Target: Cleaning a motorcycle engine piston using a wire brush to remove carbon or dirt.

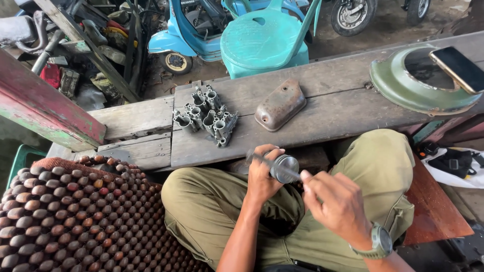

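Observation:
My left hand (263, 176) grips a small round grey metal part (284, 167) above my lap. My right hand (337, 202), with a watch on its wrist, pinches a thin dark tool (267, 161) that lies across the part; the tool's far end is blurred. Both hands hover over my olive trousers (373, 166), just in front of the wooden bench (322, 106). On the bench beyond my left hand lie a cluster of grey carburettor bodies (206, 115) and a rusty oblong metal cover (280, 104).
A green round metal cover (418, 85) with a phone (459, 68) on it sits at the bench's right end. A wooden bead seat mat (70, 216) lies to my left. Turquoise plastic chair (264, 38), blue scooter (186, 35) and scrap parts stand behind the bench.

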